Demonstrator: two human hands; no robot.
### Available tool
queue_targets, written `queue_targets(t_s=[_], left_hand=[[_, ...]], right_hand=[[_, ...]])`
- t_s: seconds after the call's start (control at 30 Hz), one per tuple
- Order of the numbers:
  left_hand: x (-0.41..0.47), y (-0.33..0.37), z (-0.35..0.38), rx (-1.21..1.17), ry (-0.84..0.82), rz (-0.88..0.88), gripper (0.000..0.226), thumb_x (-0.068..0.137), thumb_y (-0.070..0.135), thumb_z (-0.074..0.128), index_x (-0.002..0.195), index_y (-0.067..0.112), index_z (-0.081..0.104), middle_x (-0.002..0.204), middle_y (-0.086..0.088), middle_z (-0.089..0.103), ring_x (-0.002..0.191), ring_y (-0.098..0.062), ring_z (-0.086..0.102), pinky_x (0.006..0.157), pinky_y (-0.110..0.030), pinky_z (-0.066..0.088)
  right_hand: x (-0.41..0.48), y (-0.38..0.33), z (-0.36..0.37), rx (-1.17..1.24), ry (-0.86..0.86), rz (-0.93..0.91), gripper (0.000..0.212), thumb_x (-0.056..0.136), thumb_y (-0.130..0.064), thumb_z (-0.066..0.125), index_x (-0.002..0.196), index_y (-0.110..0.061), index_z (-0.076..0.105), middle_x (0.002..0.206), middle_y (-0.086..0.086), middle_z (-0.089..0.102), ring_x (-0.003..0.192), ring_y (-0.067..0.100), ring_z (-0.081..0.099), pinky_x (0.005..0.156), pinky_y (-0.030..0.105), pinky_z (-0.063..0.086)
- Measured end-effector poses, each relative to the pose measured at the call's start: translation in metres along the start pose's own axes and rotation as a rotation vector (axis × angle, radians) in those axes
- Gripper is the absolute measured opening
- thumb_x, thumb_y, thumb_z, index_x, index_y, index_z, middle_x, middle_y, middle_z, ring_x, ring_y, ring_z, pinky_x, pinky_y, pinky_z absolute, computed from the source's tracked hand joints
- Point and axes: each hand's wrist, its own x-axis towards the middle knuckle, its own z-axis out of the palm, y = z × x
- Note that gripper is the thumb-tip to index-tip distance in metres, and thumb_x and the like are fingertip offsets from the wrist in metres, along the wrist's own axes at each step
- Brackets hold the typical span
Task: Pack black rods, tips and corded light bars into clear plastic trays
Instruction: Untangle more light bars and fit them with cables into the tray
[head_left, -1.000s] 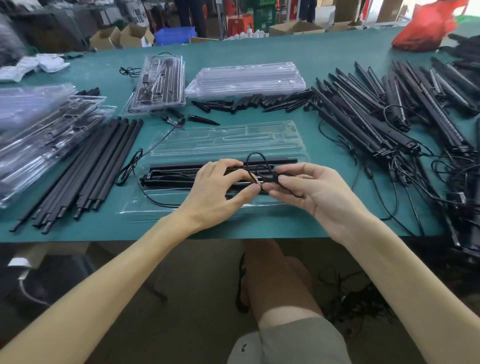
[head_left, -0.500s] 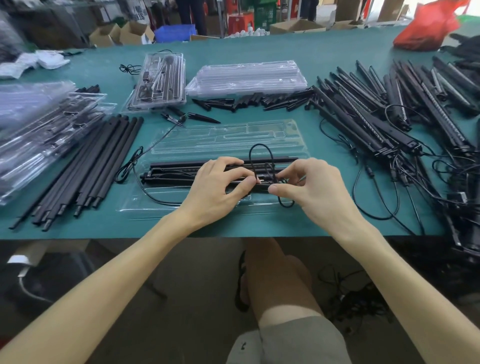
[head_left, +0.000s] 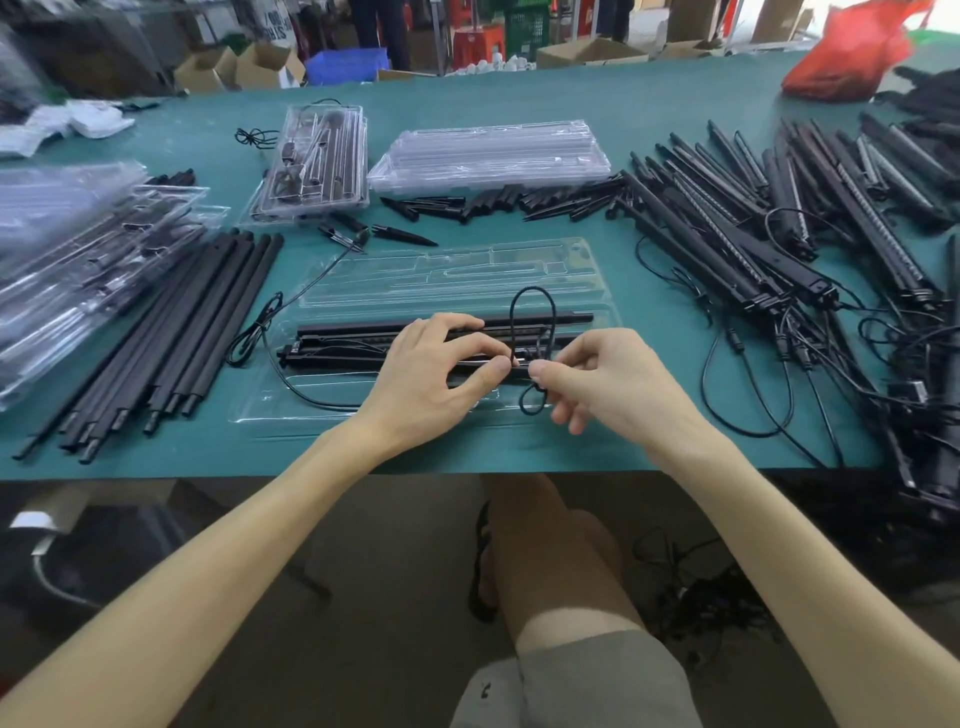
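Corded light bar lies in the near half of the clear tray, which sits on the tabletop straight ahead, with a black rod bedded just behind it.

Head view: its cord is gathered into a loop that stands up over the bar, with a smaller loop hanging below. Left hand has a closed grip, thumb and forefinger pinching the cord where the strands cross. Right hand pinches the same bundle just beside it, its other fingers loosely curled.

If either pinch slackens, I judge the springy loop would fly open and need winding again. A tug could lift the bar out of its slot. Slack cord spills over the tray's left edge, close to the loose rods, and could snag there or keep the bundle from seating flat. On the right, the tangled pile of corded bars lies near that wrist and could catch it too.
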Motion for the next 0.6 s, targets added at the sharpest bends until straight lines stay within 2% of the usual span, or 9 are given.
queue_targets(t_s=[0.13,0.23,0.33,0.4,0.47,0.5,0.6], left_hand=[[0.001,0.001,-0.001,-0.032,-0.019,-0.025,0.046,0.095,0.071,0.038,0.111,0.042,0.071,0.136,0.013,0.052,0.126,-0.010,0.041,0.114,-0.036,0.024],[0.002,0.000,-0.003,-0.045,-0.081,-0.030,0.054,0.085,0.080,0.026,0.109,0.052,0.065,0.140,0.015,0.048,0.130,-0.010,0.036,0.116,-0.040,0.021],[0.002,-0.002,-0.006,-0.012,-0.138,-0.010,0.045,0.077,0.086,0.033,0.108,0.060,0.055,0.143,0.015,0.044,0.135,-0.011,0.033,0.118,-0.046,0.019],[0.002,-0.003,-0.007,-0.003,-0.152,0.003,0.048,0.075,0.087,0.039,0.110,0.060,0.055,0.143,0.016,0.042,0.135,-0.009,0.032,0.119,-0.047,0.019],[0.001,-0.004,-0.008,-0.007,-0.144,0.008,0.050,0.074,0.087,0.043,0.112,0.057,0.057,0.142,0.018,0.042,0.134,-0.007,0.031,0.119,-0.047,0.019],[0.001,-0.004,-0.008,-0.011,-0.140,0.007,0.051,0.074,0.086,0.044,0.113,0.056,0.058,0.141,0.019,0.041,0.134,-0.007,0.031,0.119,-0.046,0.018],[0.001,-0.003,-0.008,-0.018,-0.138,0.009,0.051,0.073,0.084,0.046,0.113,0.056,0.059,0.141,0.018,0.042,0.135,-0.008,0.031,0.119,-0.046,0.019]], right_hand=[[0.004,-0.003,0.005,0.133,-0.055,0.047,0.023,0.092,-0.017,0.065,0.074,-0.004,0.068,0.064,0.009,0.073,0.054,0.023,0.069,0.053,0.023,0.052],[0.008,-0.006,0.005,0.243,-0.132,0.085,0.021,0.092,-0.011,0.061,0.080,0.003,0.070,0.068,0.013,0.074,0.058,0.022,0.070,0.055,0.021,0.054],[0.012,-0.010,0.006,0.346,-0.201,0.117,0.018,0.094,-0.007,0.059,0.089,0.007,0.069,0.075,0.016,0.075,0.067,0.024,0.073,0.064,0.024,0.059],[0.014,-0.012,0.007,0.369,-0.206,0.127,0.013,0.094,-0.005,0.059,0.090,0.006,0.065,0.076,0.017,0.075,0.071,0.027,0.075,0.071,0.030,0.063],[0.015,-0.014,0.008,0.388,-0.187,0.125,0.008,0.094,-0.001,0.060,0.099,0.004,0.058,0.077,0.019,0.075,0.070,0.030,0.075,0.072,0.036,0.064],[0.015,-0.014,0.008,0.417,-0.178,0.127,0.018,0.093,0.001,0.060,0.110,0.001,0.052,0.079,0.020,0.074,0.069,0.030,0.074,0.069,0.037,0.064],[0.017,-0.010,0.009,0.470,-0.200,0.078,0.062,0.093,0.004,0.059,0.140,-0.027,0.031,0.079,0.017,0.073,0.068,0.028,0.074,0.066,0.035,0.062]])
